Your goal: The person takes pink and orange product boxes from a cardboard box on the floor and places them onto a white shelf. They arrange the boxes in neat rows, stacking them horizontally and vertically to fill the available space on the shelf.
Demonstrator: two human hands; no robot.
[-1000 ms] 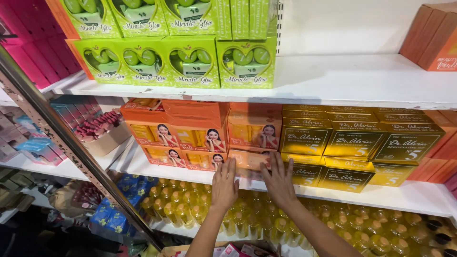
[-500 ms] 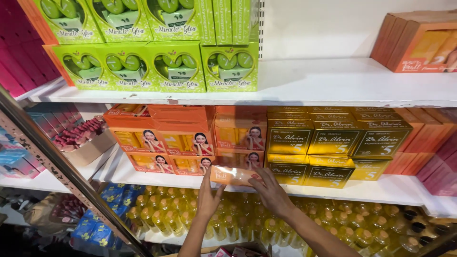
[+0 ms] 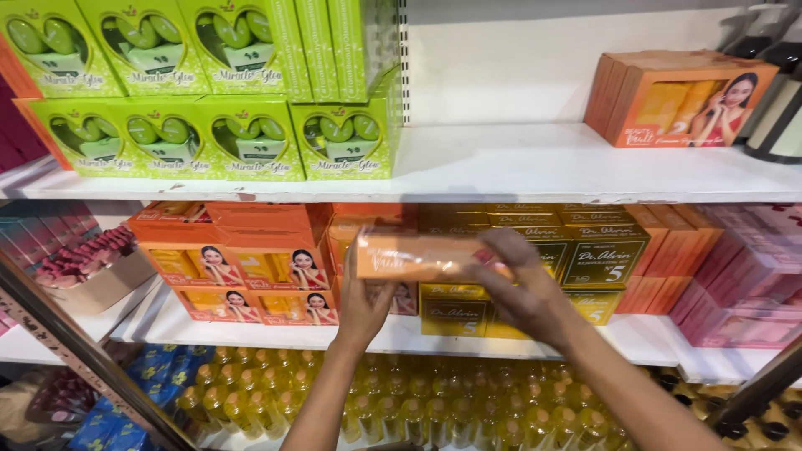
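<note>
Both hands [image 3: 368, 305] under orange box [image 3: 413, 256]

Flat orange box [image 3: 413, 255], held level

Head view, close, facing shop shelves [image 3: 535, 163]

Orange box [image 3: 418, 255] motion-blurred, part hidden.
</note>
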